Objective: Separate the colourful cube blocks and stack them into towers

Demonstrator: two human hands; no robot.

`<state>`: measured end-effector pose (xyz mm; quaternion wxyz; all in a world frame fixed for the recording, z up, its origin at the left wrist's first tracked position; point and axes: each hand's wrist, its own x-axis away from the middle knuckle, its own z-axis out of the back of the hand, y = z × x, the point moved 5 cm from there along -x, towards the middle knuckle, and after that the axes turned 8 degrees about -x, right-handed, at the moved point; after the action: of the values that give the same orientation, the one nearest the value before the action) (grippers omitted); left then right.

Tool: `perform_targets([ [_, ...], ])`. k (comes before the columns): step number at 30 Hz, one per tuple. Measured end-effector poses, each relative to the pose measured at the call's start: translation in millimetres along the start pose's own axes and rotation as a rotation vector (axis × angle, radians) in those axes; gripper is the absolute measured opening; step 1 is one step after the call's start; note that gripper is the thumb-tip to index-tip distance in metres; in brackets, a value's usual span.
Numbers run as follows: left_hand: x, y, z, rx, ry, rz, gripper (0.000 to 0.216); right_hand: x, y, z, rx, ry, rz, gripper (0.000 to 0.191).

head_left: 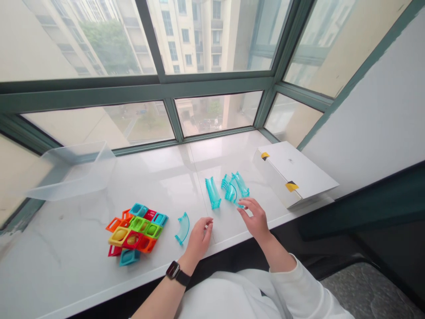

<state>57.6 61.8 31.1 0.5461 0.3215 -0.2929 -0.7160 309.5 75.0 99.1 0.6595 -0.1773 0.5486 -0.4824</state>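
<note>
My right hand (255,218) reaches to the near end of a clear teal curved track piece (232,193), with its thumb and forefinger closed around that end. More curved pieces are stacked against it, and short teal trough pieces (241,184) lie just behind on the right. A stack of straight teal track pieces (213,193) rests to the left of these. My left hand (199,238) hovers near the front edge, fingers curled together with nothing visible in them. Beside it on the left, a single curved teal track piece (183,228) lies on the white surface.
Colourful square plastic blocks with round openings (137,232) are piled at the left. A translucent plastic bin (73,173) stands at the back left by the window. A white box (295,170) with yellow-and-black tape occupies the right end of the white ledge (159,177).
</note>
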Motion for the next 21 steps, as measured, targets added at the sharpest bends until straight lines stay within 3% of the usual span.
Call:
perform_targets([
  [8,-13,-17,-10,-0.055,0.011,0.008,0.031,-26,29,10,0.123,0.050,-0.042,0.016],
  [21,-13,-17,-12,-0.089,-0.031,0.004,0.035,-48,50,-15,0.197,-0.080,-0.002,0.017],
])
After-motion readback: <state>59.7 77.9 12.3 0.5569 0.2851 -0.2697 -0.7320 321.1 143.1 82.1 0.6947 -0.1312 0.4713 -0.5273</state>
